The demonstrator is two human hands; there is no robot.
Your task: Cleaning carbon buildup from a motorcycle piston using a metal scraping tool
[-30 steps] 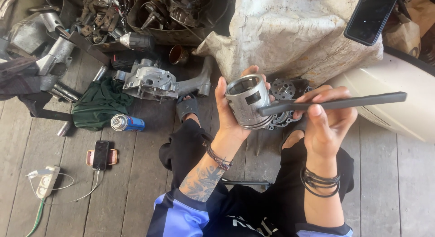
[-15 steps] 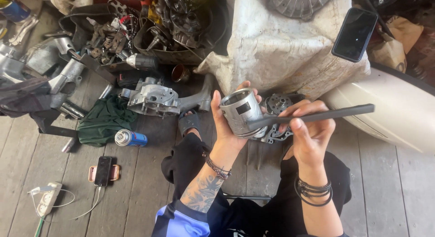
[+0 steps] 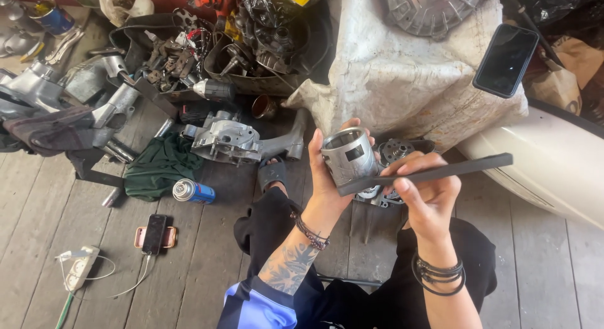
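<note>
My left hand (image 3: 324, 190) grips a shiny metal piston (image 3: 349, 154), held upright in front of me with its open end up. My right hand (image 3: 428, 197) holds a long flat dark file (image 3: 434, 173), whose near end lies against the piston's lower side. Behind the piston, partly hidden by my hands, a grey round engine part (image 3: 395, 151) rests on the wooden floor (image 3: 207, 272). I sit on the floor with my legs in dark trousers folded under my arms.
A grey engine casing (image 3: 228, 140), a green cloth (image 3: 160, 165) and a blue spray can (image 3: 194, 192) lie to the left. A phone (image 3: 154, 234) and charger (image 3: 78, 267) lie nearer. A white sack (image 3: 409, 71) carries another phone (image 3: 505, 59). Scrap parts (image 3: 251, 39) are piled behind.
The view has shifted down and right in the frame as my head tilted up. Both hands keep their hold, and the file stays against the piston.
</note>
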